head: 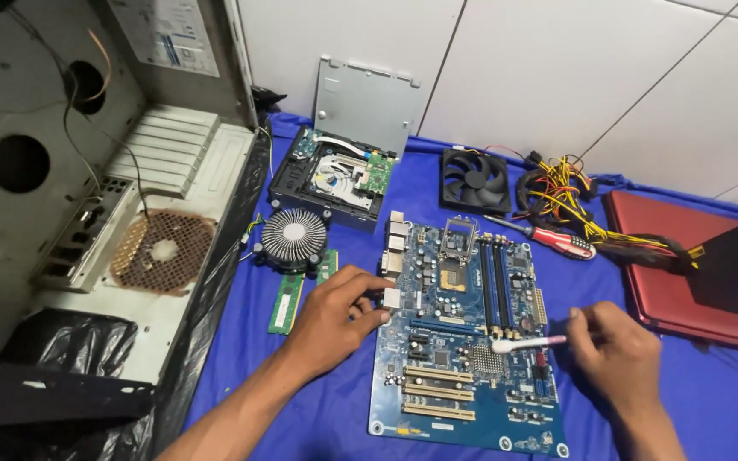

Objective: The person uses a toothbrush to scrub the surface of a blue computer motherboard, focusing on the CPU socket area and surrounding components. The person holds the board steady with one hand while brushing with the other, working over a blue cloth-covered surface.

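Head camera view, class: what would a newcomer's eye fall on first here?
The blue motherboard on the blue cloth stands out at centre, the left hand steadying its edge while the right hand brushes it with a toothbrush. At left stands an opened computer case.

Pale rectangular label (166, 34) on the open computer case's (87, 171) upper wall.

Even, fairly bright indoor light falls from above, leaving only soft shadows under the left hand (335, 320) and right hand (617, 354) on the blue cloth (711, 401). The white wall tiles (557, 77) show mild glare. The open computer case (87, 213) bends with wide-angle distortion at the left edge. Focus is sharp across the centre, and fine detail looks slightly smeared by compression.
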